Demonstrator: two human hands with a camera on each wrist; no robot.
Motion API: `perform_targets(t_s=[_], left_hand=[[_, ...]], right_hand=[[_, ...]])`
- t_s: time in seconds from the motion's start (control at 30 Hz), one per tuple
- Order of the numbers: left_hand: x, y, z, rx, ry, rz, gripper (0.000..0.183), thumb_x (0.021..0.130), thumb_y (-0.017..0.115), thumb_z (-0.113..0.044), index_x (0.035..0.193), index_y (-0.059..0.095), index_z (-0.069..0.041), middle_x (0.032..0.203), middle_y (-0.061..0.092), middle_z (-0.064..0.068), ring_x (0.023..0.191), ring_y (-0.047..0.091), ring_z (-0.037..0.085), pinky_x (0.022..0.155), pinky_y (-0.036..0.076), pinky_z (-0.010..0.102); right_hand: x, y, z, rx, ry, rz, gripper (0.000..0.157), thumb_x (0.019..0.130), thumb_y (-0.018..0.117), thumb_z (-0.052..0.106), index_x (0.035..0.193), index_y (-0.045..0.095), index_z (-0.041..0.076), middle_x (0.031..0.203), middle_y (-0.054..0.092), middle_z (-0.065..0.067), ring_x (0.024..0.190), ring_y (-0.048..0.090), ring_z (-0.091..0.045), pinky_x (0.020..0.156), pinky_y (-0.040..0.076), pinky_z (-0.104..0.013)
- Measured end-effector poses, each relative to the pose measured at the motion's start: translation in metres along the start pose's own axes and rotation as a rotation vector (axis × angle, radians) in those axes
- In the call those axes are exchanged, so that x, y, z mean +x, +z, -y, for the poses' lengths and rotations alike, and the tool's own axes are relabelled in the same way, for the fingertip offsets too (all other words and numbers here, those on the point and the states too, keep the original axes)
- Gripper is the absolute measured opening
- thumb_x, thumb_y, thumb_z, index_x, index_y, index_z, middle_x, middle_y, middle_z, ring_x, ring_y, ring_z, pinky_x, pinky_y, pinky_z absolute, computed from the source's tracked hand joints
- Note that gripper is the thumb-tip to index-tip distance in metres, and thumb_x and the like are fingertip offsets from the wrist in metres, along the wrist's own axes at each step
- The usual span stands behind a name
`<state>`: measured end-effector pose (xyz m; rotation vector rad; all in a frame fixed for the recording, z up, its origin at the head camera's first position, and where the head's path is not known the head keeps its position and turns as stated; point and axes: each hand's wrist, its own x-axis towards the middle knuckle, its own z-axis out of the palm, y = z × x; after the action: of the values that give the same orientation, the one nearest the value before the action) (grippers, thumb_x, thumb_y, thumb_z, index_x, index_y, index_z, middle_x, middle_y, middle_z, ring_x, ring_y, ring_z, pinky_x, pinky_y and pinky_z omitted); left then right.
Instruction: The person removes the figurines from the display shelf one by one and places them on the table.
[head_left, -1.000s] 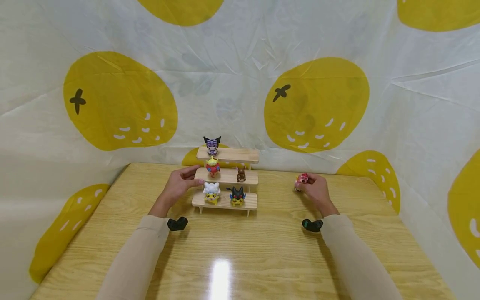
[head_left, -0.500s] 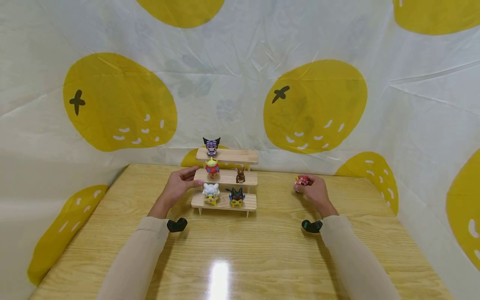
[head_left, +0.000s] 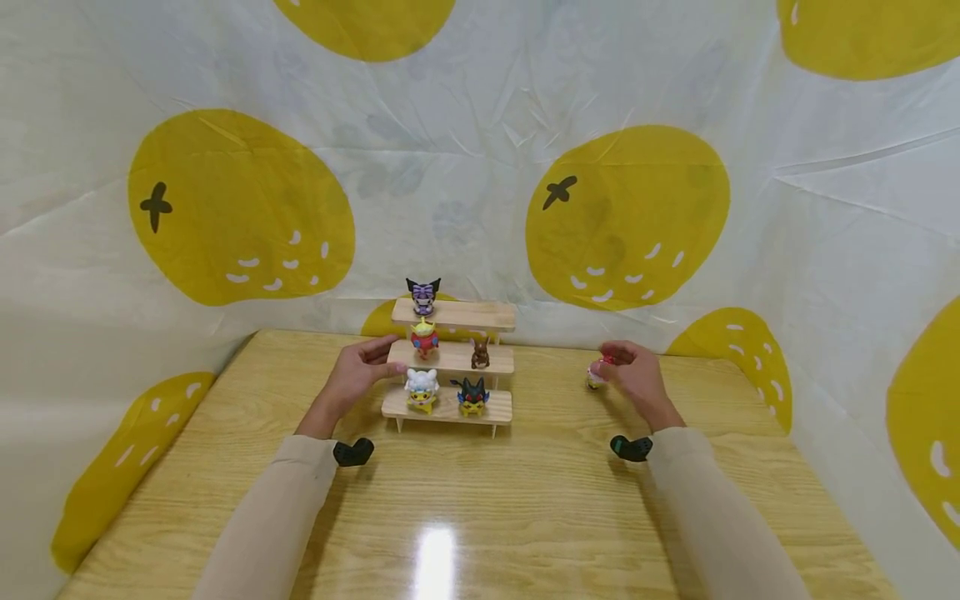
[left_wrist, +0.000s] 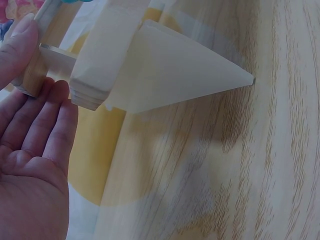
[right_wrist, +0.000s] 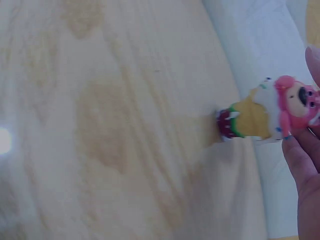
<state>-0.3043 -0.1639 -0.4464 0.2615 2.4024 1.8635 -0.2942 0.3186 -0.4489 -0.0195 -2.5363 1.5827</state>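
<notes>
My left hand (head_left: 358, 372) pinches the left end of a three-tier wooden display stand (head_left: 501, 360) at its middle tier. In the left wrist view, the thumb lies on one side of the board and the fingers on the other. On the right, a pink bear figurine (right_wrist: 296, 102) on a cake-like base (right_wrist: 250, 120) stands on the table. My right hand (head_left: 637, 379) is around it with spread fingers. In the right wrist view, the thumb (right_wrist: 313, 62) is apart from the figurine, while fingers (right_wrist: 300, 155) lie close beneath it; contact is unclear.
The stand bears a purple-and-black figurine (head_left: 423, 296), a green-headed red one (head_left: 424, 340), a brown mouse-like one (head_left: 480, 353), a white-hooded yellow one (head_left: 422, 390) and a black-hooded one (head_left: 473, 397). Behind the table (head_left: 450, 500) hangs a fruit-print cloth (head_left: 450, 183).
The bear figurine was turned and lowered a little in my right hand, whose fingers have since spread and drawn slightly right. My left hand has kept its hold on the stand.
</notes>
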Motion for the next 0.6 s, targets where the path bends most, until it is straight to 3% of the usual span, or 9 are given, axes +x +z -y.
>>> perform_targets(t_s=[0.17, 0.23, 0.53, 0.6], left_hand=[[0.001, 0.0, 0.002, 0.001, 0.003, -0.002, 0.07, 0.094, 0.08, -0.021, 0.156, 0.049, -0.006, 0.163, 0.045, 0.018, 0.152, 0.044, 0.035, 0.121, 0.043, 0.049], [0.001, 0.0, 0.003, 0.0, 0.004, -0.002, 0.07, 0.094, 0.08, -0.021, 0.156, 0.049, -0.006, 0.163, 0.045, 0.018, 0.152, 0.044, 0.034, 0.121, 0.043, 0.049], [0.001, 0.0, 0.001, -0.014, 0.009, -0.003, 0.069, 0.094, 0.08, -0.02, 0.155, 0.05, -0.007, 0.162, 0.045, 0.018, 0.153, 0.043, 0.034, 0.122, 0.041, 0.048], [0.0, 0.001, 0.0, -0.02, 0.01, -0.003, 0.069, 0.094, 0.08, -0.019, 0.155, 0.05, -0.007, 0.163, 0.045, 0.018, 0.153, 0.043, 0.034, 0.122, 0.042, 0.048]], right_hand=[[0.001, -0.009, 0.01, 0.004, -0.016, 0.023, 0.05, 0.098, 0.074, 0.014, 0.141, 0.059, -0.007, 0.146, 0.058, -0.031, 0.127, 0.062, -0.026, 0.088, 0.048, -0.002], [0.002, -0.012, 0.014, 0.007, -0.014, 0.03, 0.05, 0.098, 0.074, 0.014, 0.141, 0.058, -0.007, 0.147, 0.057, -0.031, 0.133, 0.058, -0.031, 0.09, 0.047, -0.001], [0.007, -0.017, 0.032, 0.019, -0.042, 0.064, 0.054, 0.098, 0.075, 0.019, 0.143, 0.058, -0.005, 0.149, 0.055, -0.03, 0.14, 0.054, -0.039, 0.094, 0.049, -0.003], [0.008, -0.018, 0.035, 0.027, -0.041, 0.071, 0.054, 0.098, 0.075, 0.02, 0.143, 0.059, -0.003, 0.149, 0.056, -0.028, 0.136, 0.058, -0.032, 0.094, 0.05, -0.004]])
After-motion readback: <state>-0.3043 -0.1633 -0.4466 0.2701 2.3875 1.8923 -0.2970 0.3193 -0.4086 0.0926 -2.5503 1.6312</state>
